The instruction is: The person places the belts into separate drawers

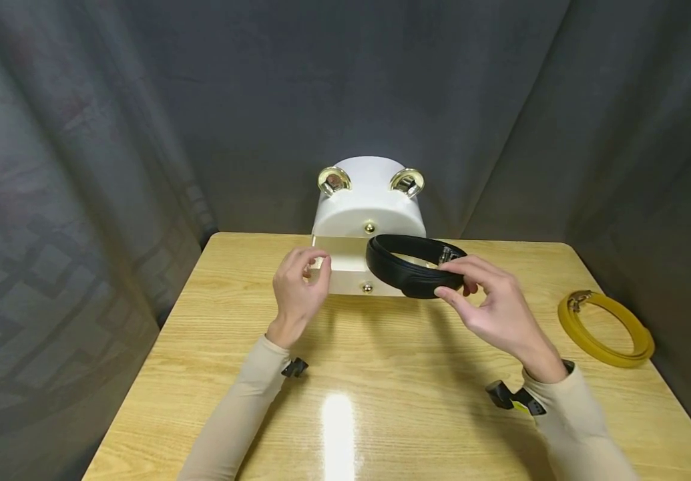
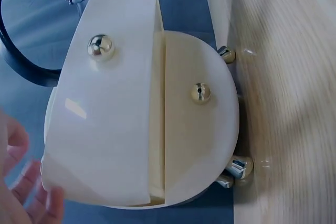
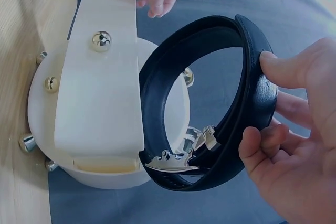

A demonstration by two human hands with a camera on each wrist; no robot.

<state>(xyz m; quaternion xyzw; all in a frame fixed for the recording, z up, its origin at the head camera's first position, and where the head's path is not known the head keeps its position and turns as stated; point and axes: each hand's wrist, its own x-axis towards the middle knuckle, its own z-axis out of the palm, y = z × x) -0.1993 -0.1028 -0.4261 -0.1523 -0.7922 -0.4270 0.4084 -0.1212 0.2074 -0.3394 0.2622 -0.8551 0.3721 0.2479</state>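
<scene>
My right hand point(image 1: 492, 307) pinches a coiled black belt point(image 1: 408, 277) between thumb and fingers. The belt has a silver buckle point(image 3: 178, 160) and hangs in the air over the right part of a pulled-out drawer point(image 1: 340, 257). That drawer belongs to a small white rounded cabinet point(image 1: 369, 190) with gold knobs. At the drawer's left front corner is my left hand point(image 1: 300, 290), fingers loosely bent and holding nothing. Its fingertips point(image 2: 55, 200) overlap the drawer front's edge in the left wrist view. The inside of the drawer is partly hidden by the belt.
A coiled yellow belt point(image 1: 606, 331) lies on the wooden table point(image 1: 405, 401) at the right. Two gold ear-shaped rings point(image 1: 407, 182) stick up from the cabinet top. Grey curtains point(image 1: 345, 80) hang close behind and on both sides.
</scene>
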